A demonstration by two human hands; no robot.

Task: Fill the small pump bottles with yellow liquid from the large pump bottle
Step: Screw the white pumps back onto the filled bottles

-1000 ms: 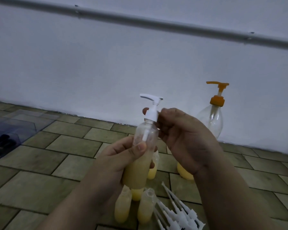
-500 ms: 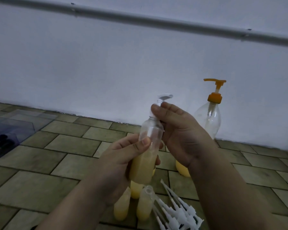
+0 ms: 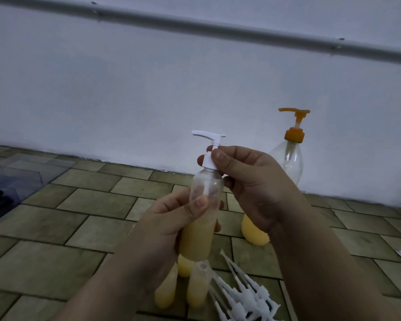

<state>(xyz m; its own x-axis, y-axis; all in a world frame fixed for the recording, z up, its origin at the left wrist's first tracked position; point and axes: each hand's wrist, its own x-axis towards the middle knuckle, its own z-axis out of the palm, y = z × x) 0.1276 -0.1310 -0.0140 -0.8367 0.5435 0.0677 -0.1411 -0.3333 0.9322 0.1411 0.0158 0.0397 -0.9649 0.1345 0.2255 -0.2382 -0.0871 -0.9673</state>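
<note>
Yellow-filled small pump bottle (image 3: 200, 218) gripped in my left hand (image 3: 171, 224); right hand (image 3: 252, 181) fingers (image 3: 220, 156) pinch white pump collar (image 3: 209, 161); large pump bottle (image 3: 287, 163) beyond fingers.

The small bottle (image 3: 203, 212) is clear, shiny plastic, and its white pump (image 3: 210, 147) is smooth plastic too. The big bottle (image 3: 285, 172) looks like see-through plastic with an orange plastic pump (image 3: 294, 126). The floor tiles (image 3: 56, 228) look dull and rough, the wall (image 3: 125, 89) flat and matt
</note>
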